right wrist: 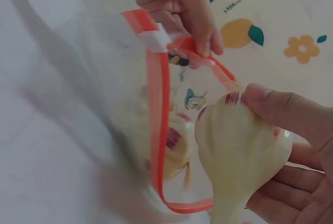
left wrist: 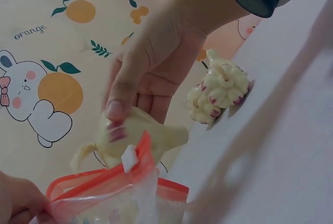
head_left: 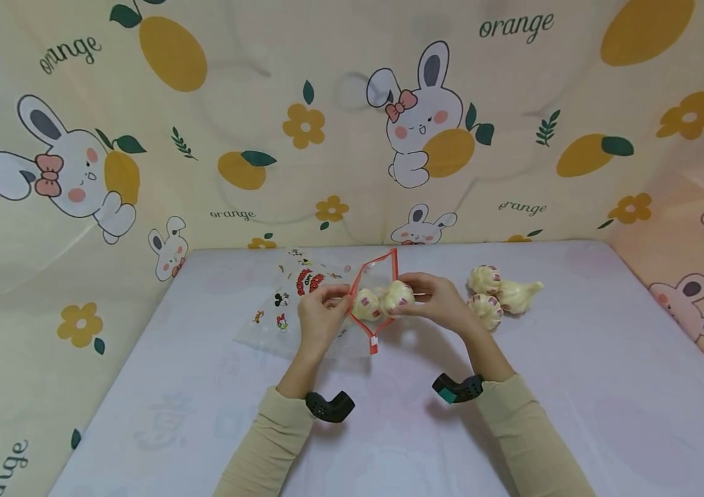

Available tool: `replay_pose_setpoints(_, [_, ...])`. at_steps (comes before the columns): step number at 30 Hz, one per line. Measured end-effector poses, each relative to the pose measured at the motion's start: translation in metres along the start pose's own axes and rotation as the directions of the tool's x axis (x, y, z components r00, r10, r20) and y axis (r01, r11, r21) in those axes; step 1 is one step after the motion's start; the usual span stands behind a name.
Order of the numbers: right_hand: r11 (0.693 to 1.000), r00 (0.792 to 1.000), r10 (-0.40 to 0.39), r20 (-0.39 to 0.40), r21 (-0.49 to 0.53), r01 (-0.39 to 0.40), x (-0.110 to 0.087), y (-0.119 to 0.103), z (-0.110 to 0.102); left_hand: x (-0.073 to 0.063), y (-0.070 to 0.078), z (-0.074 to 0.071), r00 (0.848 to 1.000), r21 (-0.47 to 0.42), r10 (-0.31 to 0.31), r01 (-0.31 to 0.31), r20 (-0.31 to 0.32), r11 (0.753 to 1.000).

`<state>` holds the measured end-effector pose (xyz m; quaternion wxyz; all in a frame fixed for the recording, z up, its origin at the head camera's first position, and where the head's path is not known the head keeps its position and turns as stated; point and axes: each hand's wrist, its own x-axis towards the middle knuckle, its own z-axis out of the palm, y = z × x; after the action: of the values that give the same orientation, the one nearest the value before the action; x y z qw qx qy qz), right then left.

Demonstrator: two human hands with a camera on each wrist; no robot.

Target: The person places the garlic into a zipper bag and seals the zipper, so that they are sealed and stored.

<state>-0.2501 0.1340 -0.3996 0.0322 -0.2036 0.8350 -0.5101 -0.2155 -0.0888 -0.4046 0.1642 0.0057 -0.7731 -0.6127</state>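
Note:
My left hand [head_left: 322,316] pinches the red rim of a clear, cartoon-printed zip bag [head_left: 292,335], whose mouth gapes to the right. A garlic bulb [head_left: 399,297] with purple marks is gripped between the thumb and fingers of my right hand [head_left: 440,301], right at that mouth. In the right wrist view, the held bulb's stem points down, and another garlic bulb [right wrist: 176,139] shows inside the bag behind the rim. The white slider [right wrist: 155,38] sits at one end of the red zip strip. How many bulbs the bag contains is hard to tell.
Right of my right hand, a few loose garlic bulbs [head_left: 516,297] lie grouped on the white tabletop [head_left: 588,386]. A patterned cloth [head_left: 339,83] with rabbits and oranges rises behind the table's far edge. Dark cameras [head_left: 330,407] are strapped to both wrists.

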Motion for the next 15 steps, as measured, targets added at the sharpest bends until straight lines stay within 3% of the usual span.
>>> replay_pose_setpoints(7, [1.0,1.0,0.013,0.013,-0.007,-0.013,0.0008,0.0052,0.0045,0.0003,-0.0008,0.0003,1.0,-0.004,-0.029,0.029,0.007,1.0])
replay_pose_setpoints(15, [1.0,1.0,-0.009,0.011,-0.002,0.009,0.002,0.007,0.0078,0.001,-0.0005,0.0012,1.0,-0.003,0.007,-0.007,0.003,1.0])
